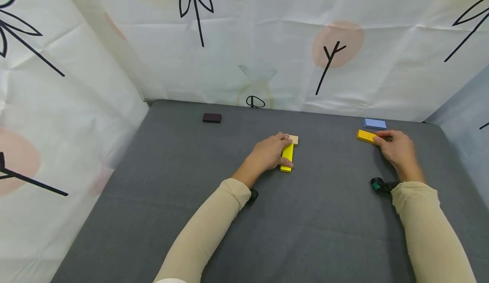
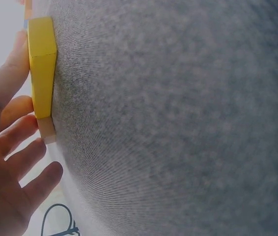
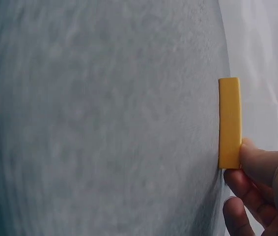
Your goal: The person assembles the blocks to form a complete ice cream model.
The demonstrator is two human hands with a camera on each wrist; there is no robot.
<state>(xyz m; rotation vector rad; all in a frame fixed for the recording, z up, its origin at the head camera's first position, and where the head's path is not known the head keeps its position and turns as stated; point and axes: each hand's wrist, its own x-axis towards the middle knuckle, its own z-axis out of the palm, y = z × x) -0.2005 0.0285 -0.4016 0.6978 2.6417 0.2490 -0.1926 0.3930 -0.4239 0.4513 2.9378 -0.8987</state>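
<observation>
In the head view my left hand (image 1: 270,152) grips a bright yellow block (image 1: 287,157) by its ends, thumb at the near end and fingertips at the far end. A pale wooden block (image 1: 293,140) lies crosswise at the yellow one's far end, partly behind my fingers; the left wrist view shows the two end to end. My right hand (image 1: 397,149) pinches an orange-yellow block (image 1: 366,136) by its right end, between thumb and index finger. Seen from the right wrist, this orange-yellow block (image 3: 230,123) lies close along the cloth. Just behind it is a blue block (image 1: 375,124).
A dark brown block (image 1: 212,118) lies at the back left of the grey cloth-covered table (image 1: 313,228). White printed curtains (image 1: 267,41) stand along the back and left edges. Black wrist straps (image 1: 382,185) show beside the sleeves.
</observation>
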